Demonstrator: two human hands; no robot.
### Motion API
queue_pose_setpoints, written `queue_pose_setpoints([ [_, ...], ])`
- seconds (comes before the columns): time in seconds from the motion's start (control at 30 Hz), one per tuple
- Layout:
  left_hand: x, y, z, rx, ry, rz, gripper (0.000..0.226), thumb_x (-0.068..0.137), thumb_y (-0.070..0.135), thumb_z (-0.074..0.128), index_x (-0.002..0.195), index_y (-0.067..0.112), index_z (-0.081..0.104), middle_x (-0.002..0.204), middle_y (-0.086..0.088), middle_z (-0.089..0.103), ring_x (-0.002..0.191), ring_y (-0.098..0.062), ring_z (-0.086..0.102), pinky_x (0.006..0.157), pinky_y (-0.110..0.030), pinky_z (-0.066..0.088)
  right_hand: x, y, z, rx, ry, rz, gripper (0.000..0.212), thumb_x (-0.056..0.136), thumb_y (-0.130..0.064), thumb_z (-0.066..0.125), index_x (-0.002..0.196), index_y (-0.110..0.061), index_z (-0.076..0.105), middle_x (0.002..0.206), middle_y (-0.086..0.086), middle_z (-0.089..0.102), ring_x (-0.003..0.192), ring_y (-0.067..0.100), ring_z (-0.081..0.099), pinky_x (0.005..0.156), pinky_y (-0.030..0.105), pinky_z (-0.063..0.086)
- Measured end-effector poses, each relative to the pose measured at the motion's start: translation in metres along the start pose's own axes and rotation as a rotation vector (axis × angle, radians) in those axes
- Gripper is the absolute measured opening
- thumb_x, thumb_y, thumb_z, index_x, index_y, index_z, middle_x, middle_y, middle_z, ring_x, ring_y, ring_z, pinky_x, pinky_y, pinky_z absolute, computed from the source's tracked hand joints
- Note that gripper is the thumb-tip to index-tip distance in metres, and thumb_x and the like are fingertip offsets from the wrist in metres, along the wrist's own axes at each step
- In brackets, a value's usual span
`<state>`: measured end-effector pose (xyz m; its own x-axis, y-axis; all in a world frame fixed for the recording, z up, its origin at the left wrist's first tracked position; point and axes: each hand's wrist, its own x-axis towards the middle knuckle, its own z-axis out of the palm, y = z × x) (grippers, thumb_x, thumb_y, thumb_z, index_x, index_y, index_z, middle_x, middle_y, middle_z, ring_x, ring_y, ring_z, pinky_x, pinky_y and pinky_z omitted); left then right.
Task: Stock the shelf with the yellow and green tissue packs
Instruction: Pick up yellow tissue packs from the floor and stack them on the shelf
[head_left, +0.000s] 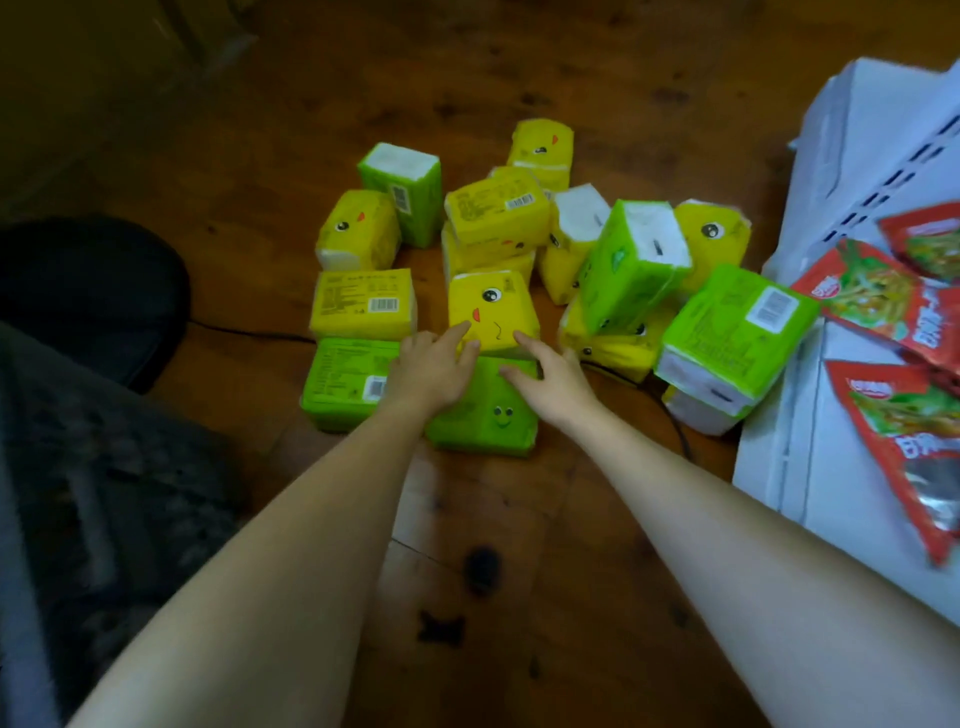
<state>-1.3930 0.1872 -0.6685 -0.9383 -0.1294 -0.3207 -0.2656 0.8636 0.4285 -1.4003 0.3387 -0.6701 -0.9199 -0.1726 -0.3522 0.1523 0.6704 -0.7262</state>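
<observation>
While both arms stretch out over the wooden floor (493, 519), neither hand has hold of anything. Closest to the camera is a green pack (488, 423) with a little smiley face, lying flat on the floor, and both hands hang over its far part. The left hand (431, 371) has its fingers straight and a bit spread, with the forefinger tip resting on the near left edge of the yellow pack (493, 309), the one with the one-eyed face. The right hand (558, 387) is the same deal: fingers out flat, forefinger touching that pack's near right corner. So nothing is gripped, it's just fingertips on it.

The yellow pack touches the far edge of the green one; can't tell if it's partly on top. Just to the left is a second green pack (343, 384), barcode up, with a second yellow pack (363, 304) right behind it. Farther back and to the right is the rest of the pile (498, 213), yellow and green mixed, with some leaning on each other. A white shelf (810, 467) sits at the right edge with red snack bags (904, 431) lying on it. A thin black cable (249, 330) runs across the floor on the left.
</observation>
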Motion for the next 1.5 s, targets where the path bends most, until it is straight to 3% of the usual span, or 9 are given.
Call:
queue_pose_setpoints([
  [0.33, 0.0, 0.003, 0.014, 0.074, -0.008, -0.015, 0.054, 0.097, 0.052, 0.028, 0.147, 0.031, 0.026, 0.151, -0.005, 0.033, 0.144, -0.022, 0.011, 0.113, -0.053, 0.005, 0.015, 0.007, 0.004, 0.068, -0.057, -0.041, 0.063, 0.09, -0.027, 0.058, 0.144, -0.01, 0.03, 0.15, 0.009, 0.032, 0.138, 0.022, 0.031, 0.112, 0.032, 0.027],
  [0.57, -0.006, -0.003, 0.004, 0.051, 0.191, 0.144, 0.069, 0.088, 0.058, 0.045, 0.146, 0.023, 0.029, 0.144, -0.004, 0.042, 0.137, -0.021, 0.029, 0.113, -0.048, 0.02, 0.008, -0.005, -0.013, 0.021, 0.127, -0.115, 0.069, 0.086, -0.032, 0.063, 0.144, -0.014, 0.032, 0.142, 0.006, 0.046, 0.13, 0.019, 0.043, 0.105, 0.033, 0.036],
  [0.73, -0.011, -0.002, -0.018, -0.301, 0.235, 0.269, 0.073, 0.087, 0.055, 0.04, 0.149, 0.022, 0.019, 0.144, -0.008, 0.042, 0.133, -0.022, 0.037, 0.105, -0.03, 0.029, 0.0, -0.019, -0.036, 0.09, 0.231, -0.135, 0.054, 0.087, -0.022, 0.058, 0.139, -0.017, 0.043, 0.128, 0.009, 0.058, 0.117, 0.019, 0.053, 0.094, 0.025, 0.038],
  [0.87, -0.017, -0.009, -0.03, -0.397, 0.197, 0.232, 0.067, 0.095, 0.042, 0.045, 0.149, 0.033, 0.006, 0.154, -0.011, 0.019, 0.144, -0.019, 0.017, 0.109, -0.027, 0.019, -0.004, -0.015, -0.045, 0.149, 0.194, -0.129, 0.048, 0.089, -0.021, 0.05, 0.137, -0.02, 0.046, 0.067, -0.014, 0.05, 0.062, -0.001, 0.046, 0.061, 0.021, 0.036],
  [0.97, -0.021, -0.011, -0.037, -0.464, 0.219, 0.185, 0.065, 0.096, 0.041, 0.044, 0.149, 0.036, 0.005, 0.153, -0.014, 0.016, 0.144, -0.022, 0.016, 0.109, -0.031, 0.021, -0.009, -0.015, -0.044, 0.183, 0.211, -0.105, 0.043, 0.092, -0.013, 0.046, 0.134, -0.02, 0.05, 0.053, -0.001, 0.047, 0.041, 0.004, 0.036, 0.048, 0.024, 0.026],
  [1.07, -0.023, -0.008, -0.04, -0.498, 0.232, 0.142, 0.065, 0.096, 0.042, 0.043, 0.149, 0.035, 0.005, 0.151, -0.016, 0.018, 0.141, -0.027, 0.021, 0.11, -0.033, 0.024, -0.024, -0.025, -0.041, 0.201, 0.177, -0.122, 0.04, 0.093, -0.011, 0.045, 0.131, -0.018, 0.053, 0.109, 0.029, 0.062, 0.085, 0.027, 0.063, 0.076, 0.043, 0.047],
  [1.13, -0.025, -0.004, -0.041, -0.495, 0.213, 0.134, 0.065, 0.096, 0.042, 0.043, 0.149, 0.034, 0.007, 0.153, -0.014, 0.018, 0.142, -0.025, 0.02, 0.111, -0.034, 0.022, -0.034, -0.032, -0.043, 0.245, 0.159, -0.103, 0.038, 0.093, -0.01, 0.045, 0.129, -0.017, 0.055, 0.125, 0.027, 0.054, 0.113, 0.038, 0.051, 0.097, 0.05, 0.039],
  [1.27, -0.03, 0.012, -0.047, -0.702, 0.153, 0.148, 0.06, 0.097, 0.035, 0.045, 0.15, 0.023, 0.018, 0.153, 0.0, 0.026, 0.141, -0.015, 0.023, 0.104, -0.014, 0.021, -0.06, -0.041, -0.056, 0.364, 0.142, -0.106, 0.038, 0.092, -0.004, 0.043, 0.126, -0.01, 0.056, 0.133, 0.006, 0.054, 0.123, 0.016, 0.048, 0.103, 0.029, 0.039],
  [1.5, -0.052, 0.055, -0.055, -0.868, 0.099, 0.177, 0.052, 0.09, 0.031, 0.059, 0.138, 0.025, 0.043, 0.14, -0.008, 0.047, 0.124, -0.027, 0.05, 0.099, -0.051, 0.045, -0.106, -0.038, -0.094, 0.405, 0.215, -0.071, 0.057, 0.082, -0.024, 0.057, 0.137, -0.019, 0.044, 0.135, 0.0, 0.048, 0.123, 0.011, 0.043, 0.093, 0.018, 0.035],
])
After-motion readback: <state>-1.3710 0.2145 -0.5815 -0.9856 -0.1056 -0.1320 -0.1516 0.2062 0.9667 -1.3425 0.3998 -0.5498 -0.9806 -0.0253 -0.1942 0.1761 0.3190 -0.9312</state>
